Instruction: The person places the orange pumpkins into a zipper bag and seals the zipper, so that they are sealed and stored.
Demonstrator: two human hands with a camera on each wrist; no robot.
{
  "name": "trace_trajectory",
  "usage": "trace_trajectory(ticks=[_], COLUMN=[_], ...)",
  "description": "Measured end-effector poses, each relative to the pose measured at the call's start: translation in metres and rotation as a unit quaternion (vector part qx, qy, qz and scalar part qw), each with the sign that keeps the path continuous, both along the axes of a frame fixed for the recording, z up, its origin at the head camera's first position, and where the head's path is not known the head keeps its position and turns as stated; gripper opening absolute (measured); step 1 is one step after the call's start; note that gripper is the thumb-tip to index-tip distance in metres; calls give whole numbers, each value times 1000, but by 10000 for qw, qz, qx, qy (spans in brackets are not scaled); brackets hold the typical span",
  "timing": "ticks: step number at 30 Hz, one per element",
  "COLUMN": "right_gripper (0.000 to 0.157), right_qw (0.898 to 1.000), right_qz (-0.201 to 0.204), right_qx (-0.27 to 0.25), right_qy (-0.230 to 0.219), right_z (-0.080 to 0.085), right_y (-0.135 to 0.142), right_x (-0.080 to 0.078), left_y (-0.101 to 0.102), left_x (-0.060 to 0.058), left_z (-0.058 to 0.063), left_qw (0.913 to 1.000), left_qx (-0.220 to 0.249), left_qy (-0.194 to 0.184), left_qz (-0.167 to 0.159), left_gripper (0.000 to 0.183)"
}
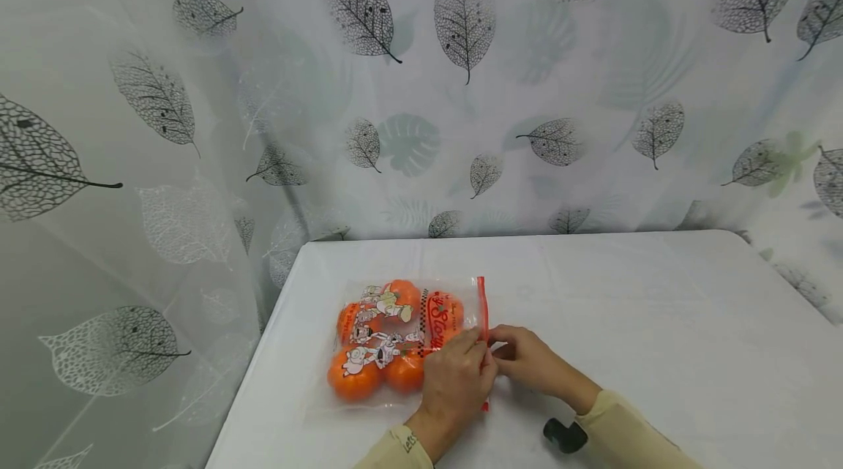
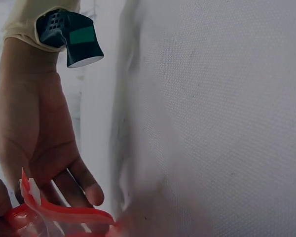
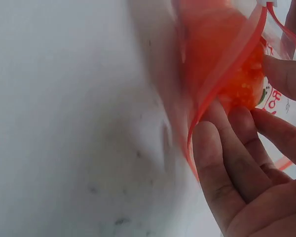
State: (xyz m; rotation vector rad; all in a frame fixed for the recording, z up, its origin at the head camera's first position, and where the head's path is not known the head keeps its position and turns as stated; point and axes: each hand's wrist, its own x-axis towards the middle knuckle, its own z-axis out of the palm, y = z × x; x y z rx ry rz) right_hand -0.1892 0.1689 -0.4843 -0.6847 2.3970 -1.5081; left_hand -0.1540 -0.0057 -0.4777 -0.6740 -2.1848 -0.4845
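A clear zip bag (image 1: 378, 337) with cartoon print and a red zip edge lies on the white table, holding several round orange fruits (image 1: 354, 375), one with a bit of green at its top. My left hand (image 1: 457, 377) grips the bag near its red edge, fingers bent over the film. From the other side, my right hand (image 1: 533, 363) pinches the same edge. In the right wrist view, my right hand's fingers (image 3: 207, 143) lie along the red strip beside an orange fruit (image 3: 227, 54). A white slider (image 2: 34, 190) sits on the zip, and the red strips part around it.
A black wrist device (image 1: 565, 436) is at my right sleeve. The white table (image 1: 626, 293) extends to the right and behind the bag. Leaf-patterned curtains (image 1: 461, 125) hang behind the table and along its left side.
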Motion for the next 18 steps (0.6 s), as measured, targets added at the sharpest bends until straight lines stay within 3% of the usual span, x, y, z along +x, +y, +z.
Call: trace_trajectory(ticks=[8,18], right_gripper=[36,34], right_qw=[9997,9999], right_qz=[42,133], right_qx=[-134,-87], right_qy=[-189,15], right_z=[4,1], right_y=[-6,-3], right_x=[0,-1], left_y=[0,0], left_x=[0,0], left_z=[3,4], left_qw=[10000,9999], left_qx=[-65,-57], left_qy=[41,-128], left_qz=[-11,21], left_gripper=[11,12])
